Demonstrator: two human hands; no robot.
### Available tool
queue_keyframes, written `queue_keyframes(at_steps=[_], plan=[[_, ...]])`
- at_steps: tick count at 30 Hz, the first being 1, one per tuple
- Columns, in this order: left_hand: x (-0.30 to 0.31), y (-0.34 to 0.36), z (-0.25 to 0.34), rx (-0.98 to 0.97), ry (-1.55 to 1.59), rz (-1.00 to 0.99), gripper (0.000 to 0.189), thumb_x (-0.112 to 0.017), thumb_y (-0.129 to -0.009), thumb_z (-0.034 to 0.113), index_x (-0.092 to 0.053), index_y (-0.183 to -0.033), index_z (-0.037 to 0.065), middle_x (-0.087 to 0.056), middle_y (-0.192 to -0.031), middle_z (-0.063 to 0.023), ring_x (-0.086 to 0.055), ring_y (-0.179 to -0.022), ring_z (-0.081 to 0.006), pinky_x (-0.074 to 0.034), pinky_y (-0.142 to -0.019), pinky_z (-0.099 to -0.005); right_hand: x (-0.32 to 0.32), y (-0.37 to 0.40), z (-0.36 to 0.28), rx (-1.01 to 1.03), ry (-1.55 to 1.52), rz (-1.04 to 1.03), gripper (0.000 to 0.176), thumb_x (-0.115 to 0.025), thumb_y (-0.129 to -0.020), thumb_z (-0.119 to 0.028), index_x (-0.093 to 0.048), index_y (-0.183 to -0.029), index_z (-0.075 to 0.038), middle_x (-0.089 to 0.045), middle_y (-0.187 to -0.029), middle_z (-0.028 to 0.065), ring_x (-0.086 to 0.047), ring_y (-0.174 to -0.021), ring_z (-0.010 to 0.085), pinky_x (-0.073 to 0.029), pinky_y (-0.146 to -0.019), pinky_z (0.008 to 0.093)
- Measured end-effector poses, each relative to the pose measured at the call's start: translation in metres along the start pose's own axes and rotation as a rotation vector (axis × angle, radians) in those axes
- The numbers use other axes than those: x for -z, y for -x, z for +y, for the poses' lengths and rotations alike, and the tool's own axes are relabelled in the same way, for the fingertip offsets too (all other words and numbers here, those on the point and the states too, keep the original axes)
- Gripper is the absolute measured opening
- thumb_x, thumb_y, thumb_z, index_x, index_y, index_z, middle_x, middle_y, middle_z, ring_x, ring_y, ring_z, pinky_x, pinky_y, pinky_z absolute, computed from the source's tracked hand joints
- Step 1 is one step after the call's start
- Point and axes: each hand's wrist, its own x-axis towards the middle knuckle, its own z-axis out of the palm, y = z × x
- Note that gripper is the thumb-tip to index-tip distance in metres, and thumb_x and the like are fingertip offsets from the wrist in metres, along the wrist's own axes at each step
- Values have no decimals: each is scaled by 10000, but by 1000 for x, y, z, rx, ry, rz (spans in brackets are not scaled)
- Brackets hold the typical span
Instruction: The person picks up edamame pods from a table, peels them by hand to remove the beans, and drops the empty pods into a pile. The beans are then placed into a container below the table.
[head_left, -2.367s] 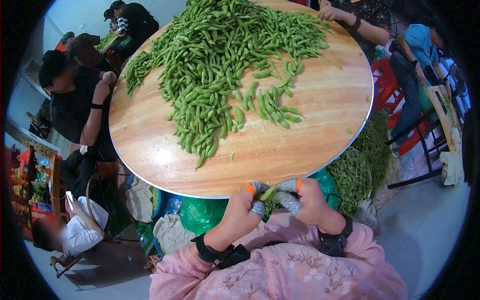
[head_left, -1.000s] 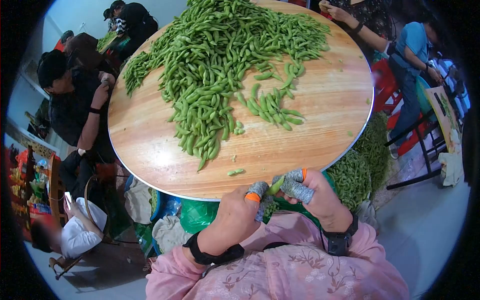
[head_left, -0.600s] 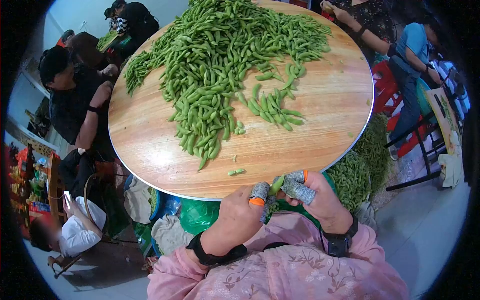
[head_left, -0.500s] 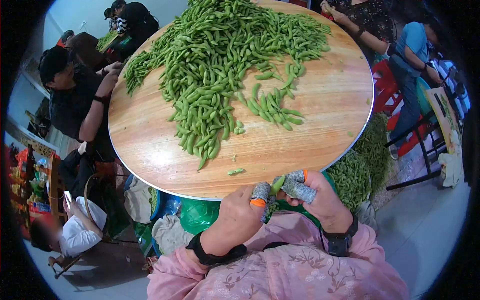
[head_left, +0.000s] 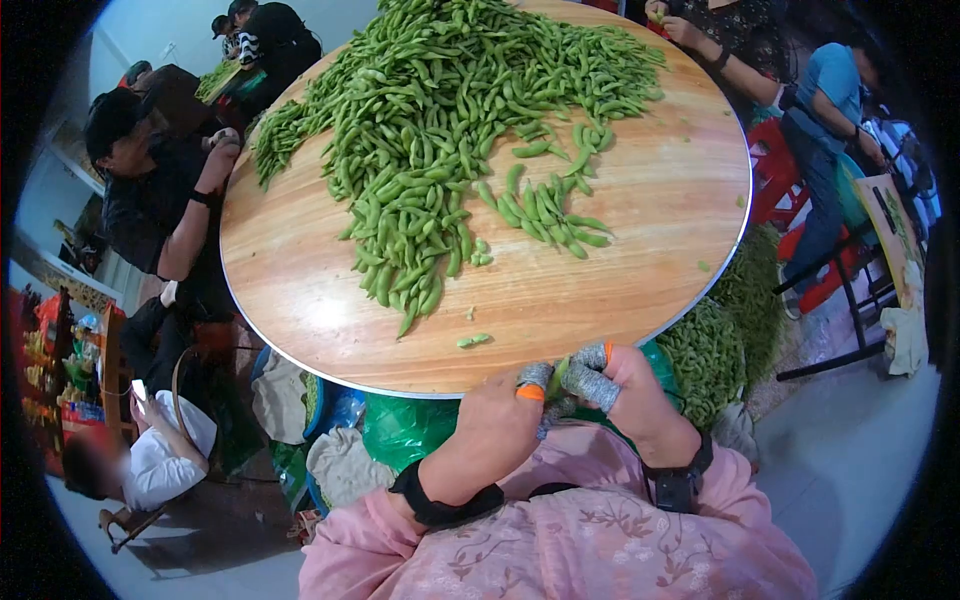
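Just below the table's front edge, a green soybean pod (head_left: 559,372) is pinched between my two hands, mostly hidden by the fingers. My left hand (head_left: 500,418) is closed on its near-left side, with a grey wrap and orange band on the thumb. Grey wraps also cover fingers of my right hand (head_left: 632,395), which grips the pod from the other side. Both wrists carry black straps. Beyond my hands, loose shelled beans (head_left: 474,341) lie on the wood, and a large heap of soybean pods (head_left: 430,150) spreads over the table's far half.
The round wooden table (head_left: 660,250) has a pale metal rim. Below its edge are a green plastic bag (head_left: 405,430), a grey cloth (head_left: 347,468) and more piled pods (head_left: 705,350) at right. People sit around, one holding a phone (head_left: 138,392) at lower left.
My left hand has shifted slightly right and rolled inward, closer to the right hand. The pod, which stuck up between the fingers, is now more covered.
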Motion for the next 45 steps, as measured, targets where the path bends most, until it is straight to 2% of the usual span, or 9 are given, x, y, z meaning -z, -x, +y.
queue_keyframes(at_steps=[10, 15, 19, 24, 31, 33, 36, 39, 45], plan=[[-9, 6, -17, -16, 662, -12, 158, -594, -745, 137, -562, -846, 21, -550, -621, -108, -547, -564, -228, -410, -501, -323, 3, -1, 13, 140, -44, -132, 91, -556, -811, -70, -576, -853, 8, -591, -794, 11, -522, -713, 69, -428, -644, 215], [-4, 10, -18, 288, 1213, -143, 131, -565, -796, 105, -514, -717, 13, -454, -594, 14, -415, -529, -85, -345, -479, -218, 2, -1, 17, 164, -96, -142, 90, -574, -798, -69, -579, -854, 1, -592, -803, 8, -529, -712, 71, -430, -648, 209], [-5, 9, -15, 360, 1162, -141, 149, -553, -808, 122, -524, -713, 11, -467, -589, 7, -430, -534, -92, -358, -488, -228, 4, 0, 15, 65, -157, -140, 93, -580, -794, -64, -580, -859, 3, -592, -807, 10, -533, -720, 71, -432, -651, 208], [-5, 7, -19, 57, 697, -65, 132, -557, -782, 129, -549, -759, -1, -524, -605, -75, -486, -559, -121, -402, -526, -249, 1, 0, 7, 99, -60, -169, 105, -570, -806, -73, -577, -859, 17, -593, -791, 5, -522, -711, 58, -432, -644, 207], [0, 6, -11, 237, 727, -119, 105, -487, -767, 77, -543, -790, -10, -543, -631, -102, -504, -583, -158, -414, -554, -281, -2, -1, 10, 154, 97, -129, 75, -549, -805, -52, -583, -835, 8, -584, -732, -11, -501, -663, 46, -420, -590, 209], [-6, 6, -14, 165, 764, -67, 130, -467, -743, 36, -525, -841, -28, -518, -612, -171, -511, -552, -326, -405, -524, -341, -3, -1, 9, 177, 150, -101, 74, -548, -802, -47, -586, -835, 7, -584, -731, -12, -497, -657, 44, -417, -581, 209], [-8, 6, -13, 117, 772, -12, 199, -480, -714, 19, -522, -905, -22, -535, -656, -185, -533, -604, -351, -423, -559, -360, -2, -2, 12, 171, 186, -66, 81, -550, -793, -42, -585, -839, 13, -589, -727, 5, -498, -649, 53, -416, -579, 213], [-8, 7, -12, 123, 625, -64, 240, -458, -705, -31, -532, -930, 4, -558, -695, -111, -530, -626, -189, -428, -610, -283, 5, 4, 15, 236, 216, 14, 95, -546, -781, -31, -588, -852, 16, -594, -731, 28, -512, -653, 70, -423, -583, 226], [8, -8, -42, 93, 108, 305, 277, -539, -695, 4, -546, -971, 26, -543, -748, -145, -552, -693, -290, -445, -598, -336, 92, 60, -27, 295, 1103, 576, 464, -610, -700, -43, -452, -1130, 29, -584, -815, 96, -519, -652, 148, -435, -620, 280]])
